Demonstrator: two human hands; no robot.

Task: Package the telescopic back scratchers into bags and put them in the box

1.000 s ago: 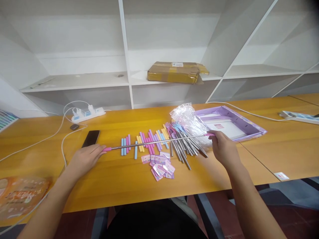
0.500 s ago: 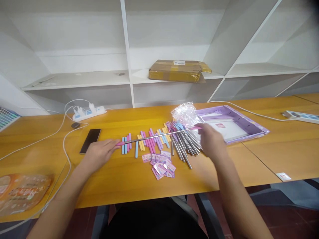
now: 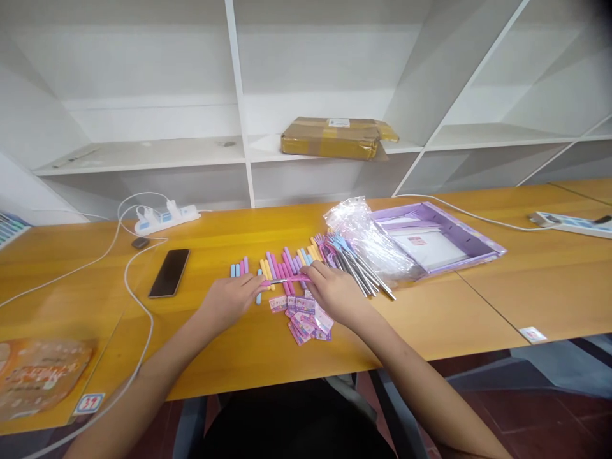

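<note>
My left hand (image 3: 233, 299) pinches one pink end of a telescopic back scratcher (image 3: 278, 281), and my right hand (image 3: 335, 292) is closed around its other pink end. A short piece of metal shaft shows between them. Beneath and behind it lies a row of pink, purple, blue and yellow handle sleeves (image 3: 288, 262). Under my right hand is a pile of printed cards (image 3: 306, 319), partly covered. Just beyond that hand, more back scratchers (image 3: 358, 268) lie heaped, with coloured claw heads and metal rods.
Clear plastic bags (image 3: 368, 233) lie beside a purple tray (image 3: 471, 236) at the right. A phone (image 3: 169, 273), a power strip (image 3: 167, 218) and loose white cables are on the left. An orange package (image 3: 45, 376) lies near the front left. A taped carton (image 3: 335, 138) sits on the shelf.
The long back scratcher has been pushed together to a short length. My hands have come inward towards each other, the right one moving left, away from the heap.
</note>
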